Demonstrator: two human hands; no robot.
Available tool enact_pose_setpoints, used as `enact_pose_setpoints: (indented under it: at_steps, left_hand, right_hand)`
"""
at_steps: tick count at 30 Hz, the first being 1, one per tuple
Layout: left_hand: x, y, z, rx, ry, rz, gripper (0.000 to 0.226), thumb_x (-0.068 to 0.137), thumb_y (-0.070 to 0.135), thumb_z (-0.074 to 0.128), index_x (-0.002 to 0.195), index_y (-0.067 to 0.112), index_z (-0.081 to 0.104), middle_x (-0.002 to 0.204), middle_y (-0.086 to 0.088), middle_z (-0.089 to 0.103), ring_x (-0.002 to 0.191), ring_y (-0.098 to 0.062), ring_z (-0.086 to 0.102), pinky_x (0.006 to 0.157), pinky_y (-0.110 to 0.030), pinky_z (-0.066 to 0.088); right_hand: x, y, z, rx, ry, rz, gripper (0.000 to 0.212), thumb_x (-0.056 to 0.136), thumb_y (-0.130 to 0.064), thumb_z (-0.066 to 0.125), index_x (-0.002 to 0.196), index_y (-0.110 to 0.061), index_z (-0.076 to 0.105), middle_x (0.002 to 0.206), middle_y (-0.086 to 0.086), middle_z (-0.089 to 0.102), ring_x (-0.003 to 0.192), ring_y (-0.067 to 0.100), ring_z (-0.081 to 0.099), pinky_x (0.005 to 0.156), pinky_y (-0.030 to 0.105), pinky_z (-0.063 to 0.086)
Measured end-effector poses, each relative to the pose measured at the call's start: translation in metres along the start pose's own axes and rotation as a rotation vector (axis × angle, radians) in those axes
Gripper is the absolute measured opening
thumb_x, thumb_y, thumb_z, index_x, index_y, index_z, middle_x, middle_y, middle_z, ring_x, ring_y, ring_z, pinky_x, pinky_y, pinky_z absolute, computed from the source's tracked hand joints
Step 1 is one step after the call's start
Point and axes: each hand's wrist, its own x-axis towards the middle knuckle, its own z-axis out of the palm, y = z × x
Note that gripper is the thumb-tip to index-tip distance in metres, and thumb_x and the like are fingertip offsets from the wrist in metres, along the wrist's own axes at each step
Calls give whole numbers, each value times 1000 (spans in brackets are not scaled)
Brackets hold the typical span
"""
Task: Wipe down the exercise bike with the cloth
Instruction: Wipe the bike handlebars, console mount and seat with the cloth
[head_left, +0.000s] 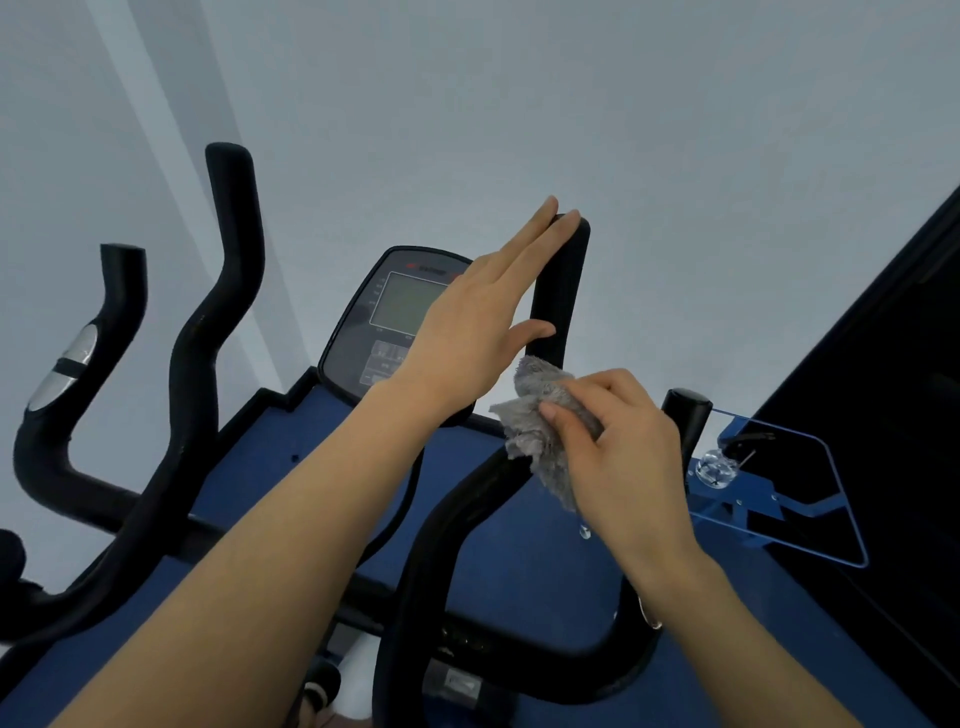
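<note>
Open room lies between the tall handlebar (228, 249) and the console (358, 332); a clear panel (810, 483) crowds the right side

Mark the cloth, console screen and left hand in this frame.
cloth (527, 439): head view, middle of the bunched grey fabric.
console screen (400, 304): head view, middle of the uncovered display.
left hand (467, 322): head view, back of the hand.

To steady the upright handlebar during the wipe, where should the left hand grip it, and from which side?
Grip the straight upper stretch of the handlebar, just below its rounded tip, from its left, where the left hand lies open beside it. That part is a plain round bar, easy to wrap; lower down it bends, and the right hand pinches the cloth there.
</note>
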Motion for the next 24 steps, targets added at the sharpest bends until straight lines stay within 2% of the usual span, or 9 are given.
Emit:
enact_pose_setpoints:
  at_steps: [3, 5, 9, 13, 16, 20, 22, 24]
  left_hand:
    - [1, -2, 1, -10, 11, 3, 86, 81, 11, 68, 146, 33, 17, 155, 15, 14, 128, -14, 39, 91, -37, 49]
    - [2, -3, 1, -2, 12, 7, 86, 80, 12, 69, 146, 32, 19, 155, 13, 15, 129, -15, 39, 94, -37, 47]
    - [1, 2, -4, 1, -29, -23, 84, 82, 15, 68, 146, 33, 16, 156, 12, 14, 135, -13, 31, 101, -34, 41]
    - [-29, 10, -15, 58, -65, -75, 67, 91, 29, 57, 146, 34, 18, 156, 9, 13, 138, -13, 24, 103, -26, 29]
    - [-79, 15, -22, 108, -99, -149, 55, 94, 33, 50, 144, 30, 28, 153, 7, 24, 136, -11, 28, 106, -23, 24]
    - [-134, 10, -30, 206, -144, -254, 46, 93, 28, 52, 138, 22, 42, 142, 2, 45, 129, -17, 41, 107, -29, 29]
    - [-155, 6, -33, 227, -144, -344, 43, 93, 29, 51, 136, 22, 45, 138, 3, 49, 128, -16, 43, 106, -33, 33]
    - [-168, 4, -32, 259, -132, -386, 40, 94, 28, 52, 133, 21, 49, 133, 3, 54, 124, -16, 47, 103, -30, 33]
  right_hand:
    - [-4, -1, 5, -38, 36, 1, 12, 86, -11, 63, 95, -7, 69, 86, -4, 54, 76, 11, 54, 72, 0, 35]
    - [-16, -3, 7, -57, 27, -30, 15, 83, -8, 66, 97, -5, 69, 83, -4, 53, 73, 11, 54, 72, 4, 37]
    - [-20, -1, 2, -17, -23, -37, 10, 84, -11, 66, 92, -7, 70, 81, -4, 53, 69, 7, 53, 68, 3, 36]
    - [-18, 0, -1, 65, 22, 32, 17, 86, -19, 63, 99, -9, 69, 87, -4, 54, 76, -6, 51, 69, -1, 34]
    - [-20, -1, 0, 78, 78, 51, 21, 87, -19, 62, 105, -9, 67, 92, -4, 54, 81, -9, 50, 72, -2, 32]
    - [-17, -5, 3, 43, 83, -2, 18, 86, -18, 63, 102, -10, 67, 90, -5, 49, 76, 0, 48, 73, -4, 29]
    - [-14, -5, 5, 8, 33, -19, 18, 86, -21, 63, 101, -11, 67, 92, -6, 48, 84, 7, 48, 72, -2, 29]
    - [-15, -4, 9, -33, 3, -35, 18, 86, -21, 64, 99, -11, 67, 94, -7, 47, 89, 11, 47, 71, 0, 27]
